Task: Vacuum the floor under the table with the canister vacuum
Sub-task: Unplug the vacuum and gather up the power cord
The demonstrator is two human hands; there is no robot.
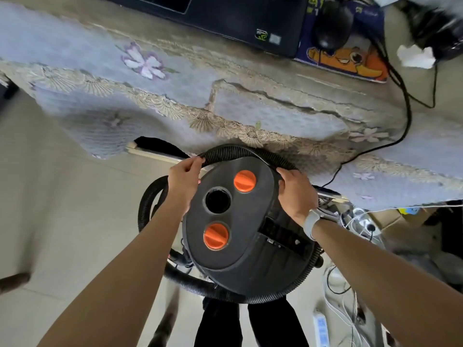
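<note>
Canister vacuum [240, 229] sits centre frame, on the floor at the table's [275, 113] near edge, just under the tablecloth hem. Black corrugated hose [240, 149] is looped around the body.

Left hand [184, 180] has its fingers curled round the hose at the upper-left of the lid; right hand [295, 194] grips it at the upper-right.

Handling, my read:
- hose: light, springy, ribbed so non-slip, will recoil. Unwind it coil by coil.
- canister: rigid plastic, probably bulky and moderately heavy. Lift by the body, don't drag by the hose.

Counts:
- 2 orange knobs [245, 181] on the lid
- 1 open round port [218, 199] between them
- 1 hose, at least 2 loops visible
- 1 laptop [225, 16] and 1 mouse [333, 23], top of frame
- 1 power strip [322, 326], lower right
</note>
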